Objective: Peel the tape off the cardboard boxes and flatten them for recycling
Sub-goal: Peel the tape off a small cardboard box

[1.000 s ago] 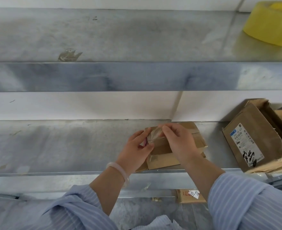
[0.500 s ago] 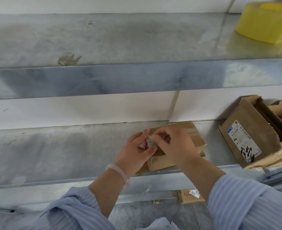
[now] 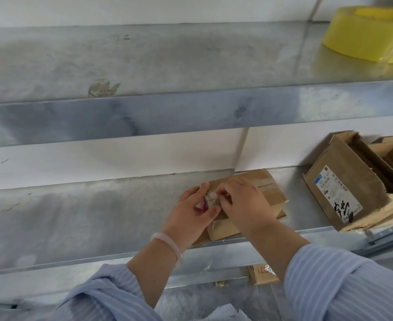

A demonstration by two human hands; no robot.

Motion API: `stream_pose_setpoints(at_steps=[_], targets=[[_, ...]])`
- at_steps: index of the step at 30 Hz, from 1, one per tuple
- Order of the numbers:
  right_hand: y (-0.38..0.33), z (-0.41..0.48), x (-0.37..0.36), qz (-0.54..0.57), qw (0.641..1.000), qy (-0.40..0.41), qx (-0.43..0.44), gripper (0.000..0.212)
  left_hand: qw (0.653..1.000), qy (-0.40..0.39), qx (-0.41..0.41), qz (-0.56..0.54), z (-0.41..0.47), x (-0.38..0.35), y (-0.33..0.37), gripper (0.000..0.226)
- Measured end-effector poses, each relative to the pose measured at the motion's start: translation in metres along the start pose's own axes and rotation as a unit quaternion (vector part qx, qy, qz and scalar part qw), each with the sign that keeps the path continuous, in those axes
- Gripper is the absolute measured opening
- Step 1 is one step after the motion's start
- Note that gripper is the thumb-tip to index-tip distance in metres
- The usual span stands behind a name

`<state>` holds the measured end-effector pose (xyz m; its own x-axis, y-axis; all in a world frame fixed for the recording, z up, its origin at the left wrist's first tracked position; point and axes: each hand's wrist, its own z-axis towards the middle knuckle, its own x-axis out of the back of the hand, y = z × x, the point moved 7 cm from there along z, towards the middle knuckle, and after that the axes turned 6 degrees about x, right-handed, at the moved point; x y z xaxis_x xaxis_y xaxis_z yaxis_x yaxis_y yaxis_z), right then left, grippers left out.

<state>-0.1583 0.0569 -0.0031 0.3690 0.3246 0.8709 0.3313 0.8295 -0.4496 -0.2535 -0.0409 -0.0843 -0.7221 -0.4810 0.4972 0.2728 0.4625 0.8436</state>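
Observation:
A small flattened cardboard box (image 3: 268, 192) lies on the lower metal shelf (image 3: 86, 218), partly under my hands. My left hand (image 3: 190, 216) and my right hand (image 3: 244, 202) meet above its left end. Between their fingertips they pinch a crumpled wad of clear tape (image 3: 210, 200) with a bit of pink and black print on it. A short strip of tape (image 3: 214, 225) still shows on the box's near flap. My right hand hides the middle of the box.
Opened cardboard boxes (image 3: 343, 181), one with a white shipping label, lean at the right end of the shelf. A yellow tape roll (image 3: 362, 33) sits on the upper shelf at the right. A small cardboard piece (image 3: 261, 273) lies below the shelf edge.
Both hands have drawn closer together and lower over the box, and the tape between them has gone from a raised loose piece to a tight crumpled wad.

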Motion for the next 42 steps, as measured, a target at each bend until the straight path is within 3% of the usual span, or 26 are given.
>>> stream_pose_setpoints(at_steps=[5,11,18,24,28,30,37,42], targets=[[0.005,-0.004,-0.005,-0.007,0.999,-0.039,0.020,0.019,1.000,-0.001,-0.002,0.005,-0.002,0.000,0.003,0.065],[0.006,-0.003,-0.002,0.042,0.997,-0.062,-0.031,0.030,1.000,-0.003,-0.002,0.009,-0.001,-0.001,0.001,0.066],[0.014,0.002,0.003,0.196,0.968,-0.056,-0.149,0.025,1.000,0.001,-0.005,0.031,-0.001,0.000,0.001,0.066],[0.011,0.003,-0.004,0.197,0.963,-0.094,-0.156,0.022,1.000,0.002,-0.007,0.022,-0.002,0.000,0.004,0.066],[0.004,0.003,-0.011,0.233,0.955,-0.103,-0.154,0.019,0.999,-0.005,-0.039,0.010,-0.006,0.000,0.012,0.043],[0.005,0.003,-0.014,0.220,0.957,-0.096,-0.162,0.023,0.999,-0.002,-0.047,0.012,-0.007,0.001,0.015,0.041],[0.008,0.003,0.003,0.158,0.974,-0.025,-0.160,0.020,0.999,0.007,-0.012,0.037,-0.005,0.002,0.010,0.064],[-0.006,0.002,0.002,0.023,0.996,-0.037,-0.075,0.011,1.000,0.006,-0.011,0.022,-0.003,0.002,0.007,0.063]])
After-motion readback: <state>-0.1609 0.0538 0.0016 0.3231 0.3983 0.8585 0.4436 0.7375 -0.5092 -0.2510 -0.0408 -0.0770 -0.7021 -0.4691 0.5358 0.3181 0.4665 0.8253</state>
